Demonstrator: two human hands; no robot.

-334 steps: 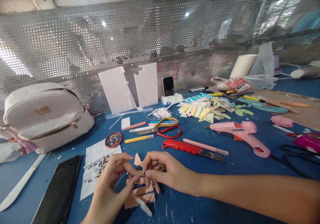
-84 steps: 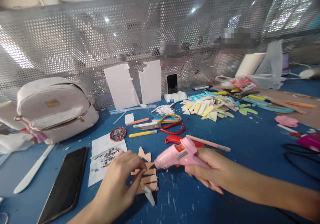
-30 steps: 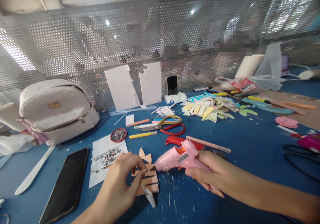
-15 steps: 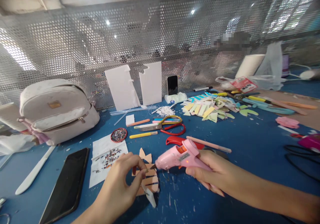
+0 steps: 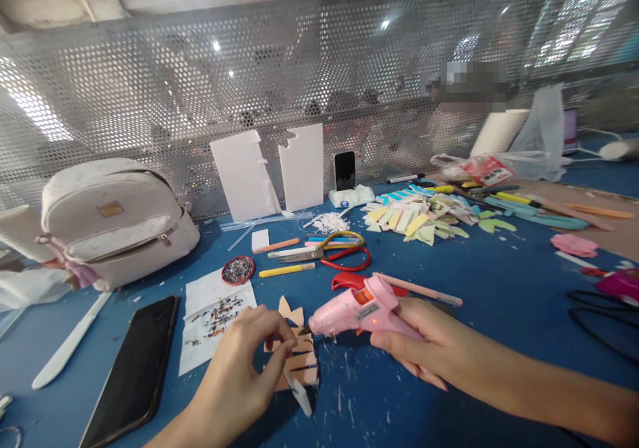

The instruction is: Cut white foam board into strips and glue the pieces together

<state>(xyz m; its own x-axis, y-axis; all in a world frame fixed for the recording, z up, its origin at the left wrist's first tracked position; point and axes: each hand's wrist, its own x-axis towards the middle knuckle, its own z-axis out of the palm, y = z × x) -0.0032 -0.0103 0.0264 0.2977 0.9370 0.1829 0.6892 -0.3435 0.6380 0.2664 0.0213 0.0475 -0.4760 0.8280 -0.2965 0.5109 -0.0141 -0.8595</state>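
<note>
A peach foam craft piece [image 5: 298, 360] with dark stripes and pointed ears lies on the blue table [image 5: 499, 281] close to me. My left hand [image 5: 242, 368] pinches its left edge with thumb and fingers pressed together. My right hand [image 5: 424, 341] is wrapped round a pink hot glue gun [image 5: 357, 311], its nozzle pointing left and touching the top of the foam piece. A white foam scrap [image 5: 298, 395] sticks out below the piece.
A black phone [image 5: 132, 368] and white paper with glitter [image 5: 214, 318] lie to the left. Behind are a red utility knife [image 5: 349, 279], scissors [image 5: 332, 251], pens, a glitter dish [image 5: 238, 269], coloured foam scraps [image 5: 414, 218], a white backpack [image 5: 110, 218] and a mesh wall.
Since eleven seconds ago my right hand has picked up the glue gun and brought its nozzle to the foam piece. Over the last second hardly anything moved.
</note>
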